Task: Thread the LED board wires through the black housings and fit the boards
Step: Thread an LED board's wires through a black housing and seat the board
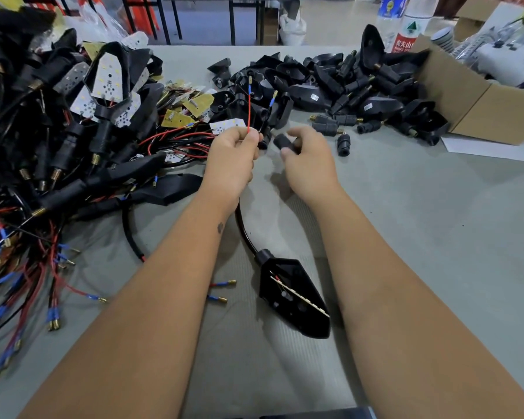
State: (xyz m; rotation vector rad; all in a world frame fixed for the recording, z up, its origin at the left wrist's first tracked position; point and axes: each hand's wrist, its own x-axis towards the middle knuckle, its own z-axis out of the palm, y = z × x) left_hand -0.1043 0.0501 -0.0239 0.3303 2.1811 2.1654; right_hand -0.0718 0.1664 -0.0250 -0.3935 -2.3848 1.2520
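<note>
Threading step: left hand (pixel 232 152) pinches the wires (pixel 249 113) upright, right hand (pixel 307 152) grips a black stem piece (pixel 282 142) (bore unseen); next, align tips with it.

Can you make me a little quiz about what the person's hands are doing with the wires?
1. True or false: the left hand pinches a red wire.
2. What does the right hand hold? A) bottle B) small black tube piece C) box
3. Fill in: the black housing lies between the two ____.

Key: 1 true. 2 B. 3 forearms.
</note>
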